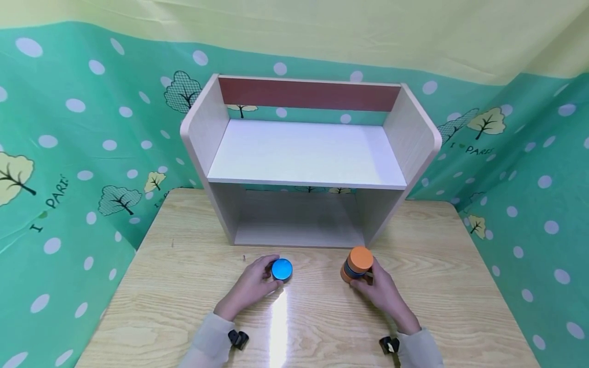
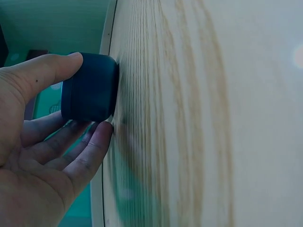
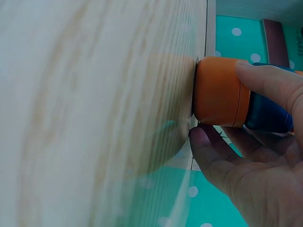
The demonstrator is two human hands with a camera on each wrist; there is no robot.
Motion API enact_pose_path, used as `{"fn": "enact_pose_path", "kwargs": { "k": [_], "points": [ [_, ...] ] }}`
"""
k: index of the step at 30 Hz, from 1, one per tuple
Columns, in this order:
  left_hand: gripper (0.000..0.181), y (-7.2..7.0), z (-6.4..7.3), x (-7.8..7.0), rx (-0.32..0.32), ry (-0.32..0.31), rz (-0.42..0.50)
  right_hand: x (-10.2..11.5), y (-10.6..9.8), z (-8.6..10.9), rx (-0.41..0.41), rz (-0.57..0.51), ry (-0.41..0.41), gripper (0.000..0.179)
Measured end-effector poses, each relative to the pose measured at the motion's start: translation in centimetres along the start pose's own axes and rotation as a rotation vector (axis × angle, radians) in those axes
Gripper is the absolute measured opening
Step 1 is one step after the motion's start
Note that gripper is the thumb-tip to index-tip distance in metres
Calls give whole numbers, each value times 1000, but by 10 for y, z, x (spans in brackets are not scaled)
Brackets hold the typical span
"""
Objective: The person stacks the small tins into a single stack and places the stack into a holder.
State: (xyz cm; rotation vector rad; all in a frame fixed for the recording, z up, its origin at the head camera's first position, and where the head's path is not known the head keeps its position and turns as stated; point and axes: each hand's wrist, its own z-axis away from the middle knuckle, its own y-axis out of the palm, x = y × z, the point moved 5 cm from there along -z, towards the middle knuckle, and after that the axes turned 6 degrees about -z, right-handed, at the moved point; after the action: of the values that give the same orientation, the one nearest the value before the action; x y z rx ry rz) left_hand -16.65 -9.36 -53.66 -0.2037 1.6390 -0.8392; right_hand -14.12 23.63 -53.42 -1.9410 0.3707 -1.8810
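A small round blue container stands on the wooden table, left of centre. My left hand holds it from the left, thumb on one side and fingers round the other. To the right is a stack of round containers: an orange one at the bottom, a dark blue one on it and an orange top piece. My right hand grips this stack from the right, its thumb near the lower orange container's upper edge in the right wrist view. The stack's base is right at the tabletop.
A white two-level shelf unit stands behind both hands, its lower board's front edge just beyond the containers. The wooden table spreads out around it. A green patterned curtain hangs behind and at both sides.
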Motion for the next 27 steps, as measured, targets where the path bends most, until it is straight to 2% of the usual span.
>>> {"fn": "enact_pose_path", "kwargs": {
  "k": [11, 27],
  "points": [
    [66, 2, -2, 1, -6, -3, -7, 0, 0, 0, -7, 11, 5, 66],
    [70, 3, -4, 0, -1, -9, 76, 0, -1, 0, 0, -2, -10, 67]
  ]
}}
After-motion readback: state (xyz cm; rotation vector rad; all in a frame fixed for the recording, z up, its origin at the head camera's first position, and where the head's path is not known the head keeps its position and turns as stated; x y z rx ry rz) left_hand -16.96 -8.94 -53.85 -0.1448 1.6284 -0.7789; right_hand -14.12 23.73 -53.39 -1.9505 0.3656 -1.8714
